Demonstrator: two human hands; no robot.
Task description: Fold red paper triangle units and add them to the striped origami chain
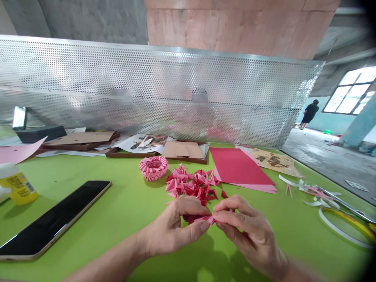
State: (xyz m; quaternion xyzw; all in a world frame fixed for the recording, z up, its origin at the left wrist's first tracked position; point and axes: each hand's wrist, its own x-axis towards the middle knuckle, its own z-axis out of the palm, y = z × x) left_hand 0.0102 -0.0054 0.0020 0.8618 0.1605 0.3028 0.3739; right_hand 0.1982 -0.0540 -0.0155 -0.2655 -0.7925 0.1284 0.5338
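My left hand (179, 225) holds a small assembly of folded red and pink paper (195, 218) between thumb and fingers. From the right, my right hand (249, 229) pinches the end of the same paper, its fingertips touching it beside my left thumb. Just beyond both hands lies a loose pile of red and pink folded paper pieces (188, 182). A round woven-looking pink and white paper basket (153, 172) stands to the left of the pile. My fingers cover part of the held paper.
A phone (55, 217) and a yellow-labelled glue bottle (20, 186) lie left on the green table (123, 207). Red sheets (239, 166) lie behind right. Scissors (349, 205), paper strips and a tape ring are far right. Wooden trays line a perforated metal screen (164, 94); a person (310, 113) stands beyond.
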